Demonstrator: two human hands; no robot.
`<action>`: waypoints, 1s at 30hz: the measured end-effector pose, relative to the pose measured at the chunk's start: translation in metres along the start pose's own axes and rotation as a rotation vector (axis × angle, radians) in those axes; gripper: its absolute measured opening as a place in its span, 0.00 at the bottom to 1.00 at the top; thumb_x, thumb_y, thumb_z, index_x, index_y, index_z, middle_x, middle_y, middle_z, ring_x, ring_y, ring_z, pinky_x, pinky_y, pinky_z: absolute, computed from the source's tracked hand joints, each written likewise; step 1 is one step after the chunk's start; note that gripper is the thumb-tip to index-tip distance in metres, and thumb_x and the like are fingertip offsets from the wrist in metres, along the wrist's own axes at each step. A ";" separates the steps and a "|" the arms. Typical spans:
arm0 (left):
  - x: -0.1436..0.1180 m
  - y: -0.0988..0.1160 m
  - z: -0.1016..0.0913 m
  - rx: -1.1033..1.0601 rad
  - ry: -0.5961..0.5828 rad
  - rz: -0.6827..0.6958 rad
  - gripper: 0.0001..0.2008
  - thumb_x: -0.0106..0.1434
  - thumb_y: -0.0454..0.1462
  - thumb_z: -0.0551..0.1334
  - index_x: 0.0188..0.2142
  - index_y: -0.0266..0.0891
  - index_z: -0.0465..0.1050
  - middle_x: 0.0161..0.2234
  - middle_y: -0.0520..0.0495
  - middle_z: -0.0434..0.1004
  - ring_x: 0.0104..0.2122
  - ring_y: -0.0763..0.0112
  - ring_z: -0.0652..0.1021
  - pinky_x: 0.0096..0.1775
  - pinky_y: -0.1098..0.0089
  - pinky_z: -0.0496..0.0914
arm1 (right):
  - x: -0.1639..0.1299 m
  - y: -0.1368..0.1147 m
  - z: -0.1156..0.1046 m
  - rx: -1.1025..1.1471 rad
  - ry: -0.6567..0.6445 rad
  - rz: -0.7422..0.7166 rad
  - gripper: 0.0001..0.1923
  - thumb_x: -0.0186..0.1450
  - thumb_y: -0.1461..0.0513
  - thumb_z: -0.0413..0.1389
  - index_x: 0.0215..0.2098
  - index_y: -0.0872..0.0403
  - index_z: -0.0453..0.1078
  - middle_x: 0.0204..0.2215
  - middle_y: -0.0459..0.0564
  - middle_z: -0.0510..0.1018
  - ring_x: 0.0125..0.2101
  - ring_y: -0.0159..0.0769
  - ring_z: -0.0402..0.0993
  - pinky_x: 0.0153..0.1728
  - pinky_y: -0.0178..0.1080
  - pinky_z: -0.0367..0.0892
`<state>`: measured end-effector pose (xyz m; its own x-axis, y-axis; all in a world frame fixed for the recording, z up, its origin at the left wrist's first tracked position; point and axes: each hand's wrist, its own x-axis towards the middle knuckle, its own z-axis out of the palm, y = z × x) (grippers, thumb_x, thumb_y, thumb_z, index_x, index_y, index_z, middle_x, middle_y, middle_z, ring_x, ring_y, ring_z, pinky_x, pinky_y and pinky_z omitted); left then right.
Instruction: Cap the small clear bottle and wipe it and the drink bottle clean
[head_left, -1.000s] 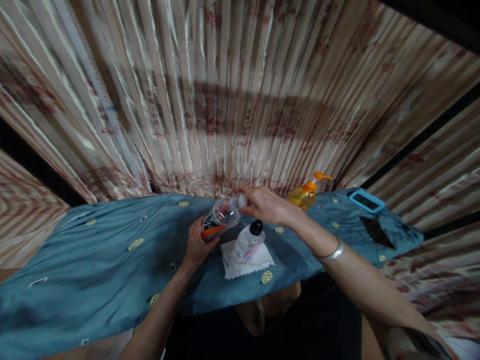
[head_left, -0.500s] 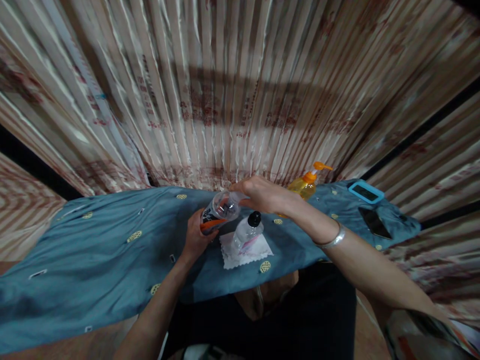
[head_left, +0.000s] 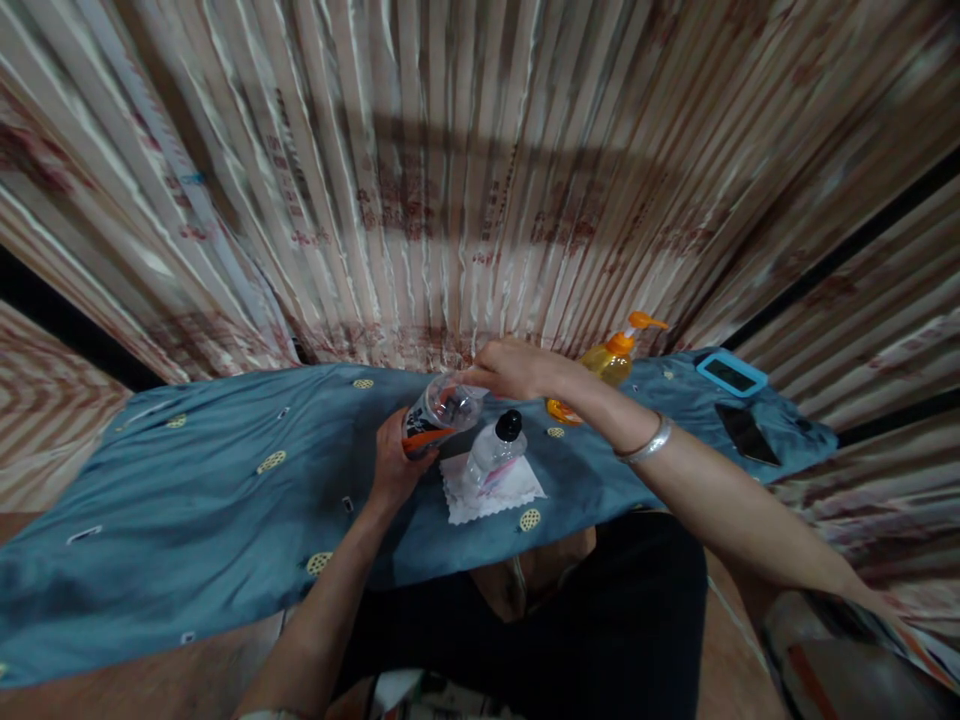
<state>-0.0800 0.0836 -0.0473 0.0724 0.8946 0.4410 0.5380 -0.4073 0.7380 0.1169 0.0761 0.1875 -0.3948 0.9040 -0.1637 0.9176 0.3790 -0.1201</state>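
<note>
My left hand [head_left: 391,468] grips the lower part of a clear plastic bottle with an orange and black label [head_left: 437,415], tilted over the blue cloth. My right hand [head_left: 514,368] is closed around the bottle's top end, hiding the cap. A metal bangle [head_left: 643,445] sits on my right wrist. Just right of the held bottle, a small clear bottle with a black cap [head_left: 493,450] stands on a white cloth square [head_left: 487,492].
A table covered in blue patterned cloth [head_left: 202,500] spans the view. An orange pump bottle [head_left: 611,362] stands behind my right arm. A blue-cased device [head_left: 731,373] and a dark phone [head_left: 745,433] lie at the right end. Striped curtains [head_left: 450,180] hang behind.
My right hand has closed over the bottle's top, where its fingers were only at the cap a second ago. The view has shifted slightly; both hands keep the bottle in place.
</note>
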 end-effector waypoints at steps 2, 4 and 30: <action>0.000 0.000 0.001 -0.005 0.005 0.000 0.35 0.46 0.37 0.71 0.54 0.37 0.64 0.52 0.37 0.71 0.54 0.48 0.71 0.57 0.49 0.64 | -0.004 0.000 0.001 0.001 0.057 0.001 0.25 0.71 0.49 0.47 0.43 0.62 0.75 0.29 0.58 0.79 0.32 0.41 0.75 0.30 0.37 0.56; 0.000 -0.001 0.002 -0.011 0.016 -0.003 0.35 0.46 0.37 0.71 0.54 0.36 0.64 0.52 0.37 0.71 0.54 0.48 0.71 0.57 0.49 0.64 | -0.008 0.001 0.001 0.016 0.104 -0.041 0.27 0.66 0.51 0.55 0.56 0.61 0.68 0.39 0.58 0.79 0.38 0.43 0.75 0.33 0.37 0.58; -0.006 -0.015 0.003 -0.053 0.069 -0.087 0.36 0.45 0.39 0.72 0.54 0.39 0.64 0.51 0.37 0.73 0.53 0.47 0.73 0.55 0.47 0.64 | 0.017 -0.039 0.007 -0.168 0.124 -0.058 0.18 0.69 0.57 0.52 0.42 0.64 0.74 0.34 0.65 0.79 0.39 0.47 0.77 0.31 0.39 0.60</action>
<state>-0.0862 0.0852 -0.0624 -0.0314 0.9132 0.4064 0.4943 -0.3392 0.8004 0.0739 0.0748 0.1830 -0.4482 0.8931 -0.0381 0.8923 0.4496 0.0412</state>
